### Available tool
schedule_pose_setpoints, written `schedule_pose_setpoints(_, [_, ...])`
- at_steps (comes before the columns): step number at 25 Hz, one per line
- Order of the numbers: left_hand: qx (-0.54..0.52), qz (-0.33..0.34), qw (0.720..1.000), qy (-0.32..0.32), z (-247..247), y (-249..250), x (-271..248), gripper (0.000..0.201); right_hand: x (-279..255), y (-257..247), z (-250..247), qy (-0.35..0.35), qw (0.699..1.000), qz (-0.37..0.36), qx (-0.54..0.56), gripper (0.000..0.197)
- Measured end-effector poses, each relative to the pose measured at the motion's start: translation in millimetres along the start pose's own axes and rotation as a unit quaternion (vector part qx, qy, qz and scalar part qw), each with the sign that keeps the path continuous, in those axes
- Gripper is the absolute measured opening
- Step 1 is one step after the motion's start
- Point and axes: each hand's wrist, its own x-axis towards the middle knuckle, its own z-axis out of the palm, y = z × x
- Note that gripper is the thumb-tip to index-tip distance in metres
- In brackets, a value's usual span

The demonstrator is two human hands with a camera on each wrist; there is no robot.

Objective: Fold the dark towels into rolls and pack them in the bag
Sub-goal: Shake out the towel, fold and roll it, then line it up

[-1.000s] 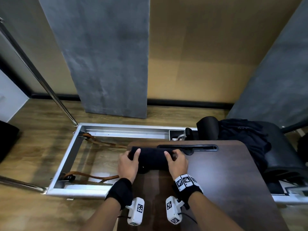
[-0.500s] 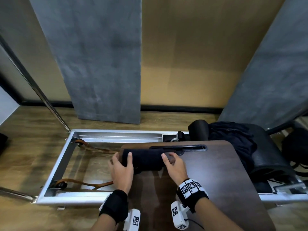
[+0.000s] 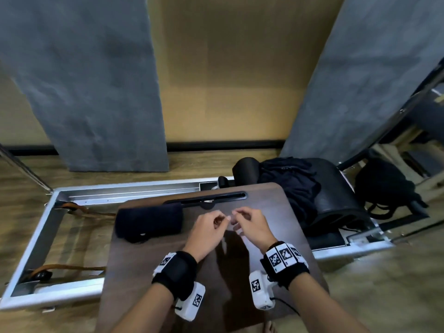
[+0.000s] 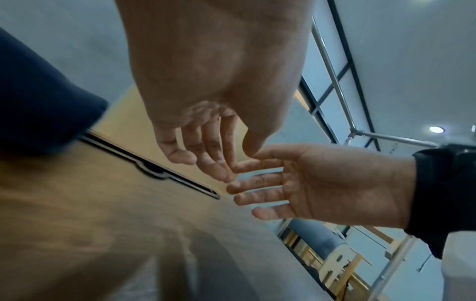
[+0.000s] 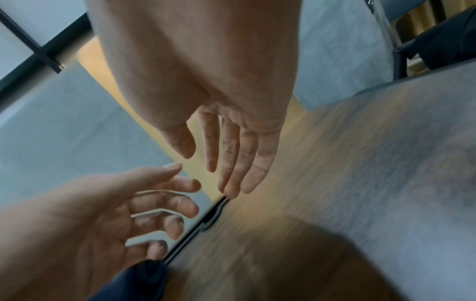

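Hovering over table centre, both hands empty. L hand [image 3: 208, 230] and R hand [image 3: 252, 226] sit side by side, fingertips nearly meeting, fingers loose and slightly curled, nothing gripped. Wrist views agree: palms bare, digits spread and relaxed.

Rolled towel [image 3: 149, 223] lies at approx 9 o'clock from the hands, near but not touching, on the dark wood table [image 3: 276, 272], close to its L edge and just short of the slot [image 3: 206, 197] along the far edge. Roll looks tight; one end shows a small tag or loose bit, too small to tell.

Pile of dark cloth [image 3: 292, 181] at approx 2 o'clock, draped on a black padded barrel [image 3: 336, 200], prob the remaining towels. Black bag [image 3: 384, 186] further out, approx 2–3 o'clock, on the floor beyond the metal frame [image 3: 115, 191].

Step in hand, judged: fetch next towel. To do well: take one piece only from the pile, spread flat on the table w/ edges squared before rolling, keep clear of the finished roll so it doesn't unwind.
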Motion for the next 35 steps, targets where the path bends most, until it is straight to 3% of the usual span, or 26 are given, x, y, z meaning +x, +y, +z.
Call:
schedule_pose_setpoints(7, [0.023, -0.011, 0.998, -0.054, 115.8, 71.0, 56.8, 0.026, 39.4, 45.8, -160.3, 0.051, 0.997, 0.002, 0.065, 0.014])
schedule_pose_setpoints(10, [0.017, -0.029, 0.997, -0.067, 167.9, 100.0, 87.2, 0.017, 77.0, 85.4, -233.2, 0.120, 0.989, 0.041, 0.072, 0.016])
schedule_pose_setpoints(12, [0.012, -0.039, 0.997, -0.058, 198.9, 117.2, 109.1, 0.013, 104.5, 116.2, -266.9, 0.121, 0.989, 0.080, 0.031, 0.017])
schedule_pose_setpoints(16, [0.005, -0.069, 0.997, -0.029, 240.2, 139.9, 139.6, 0.020, 149.5, 157.7, -292.9, 0.038, 0.987, 0.139, -0.070, 0.026])
schedule_pose_setpoints(19, [0.002, -0.092, 0.996, -0.023, 262.2, 145.0, 157.6, 0.016, 181.3, 170.7, -303.4, -0.006, 0.980, 0.133, -0.148, 0.051])
schedule_pose_setpoints(21, [-0.002, -0.111, 0.994, -0.013, 269.0, 145.3, 164.8, 0.014, 196.9, 177.6, -305.3, -0.008, 0.974, 0.148, -0.172, 0.060])
schedule_pose_setpoints(22, [-0.006, -0.119, 0.993, -0.011, 271.3, 145.0, 166.9, 0.013, 202.7, 181.5, -305.8, 0.009, 0.972, 0.152, -0.176, 0.055])
schedule_pose_setpoints(27, [0.003, -0.140, 0.990, -0.005, 274.0, 145.7, 171.7, 0.012, 224.2, 168.4, -318.8, 0.121, 0.987, 0.021, -0.100, 0.018])
schedule_pose_setpoints(30, [0.002, -0.122, 0.992, 0.011, 276.0, 149.4, 177.5, 0.015, 229.9, 128.8, -339.6, 0.096, 0.993, -0.063, -0.008, 0.006])
schedule_pose_setpoints(35, [0.000, -0.039, 0.999, -0.005, 282.3, 168.1, 182.6, 0.059, 202.1, 58.6, -381.6, 0.017, 0.982, -0.156, 0.105, 0.013])
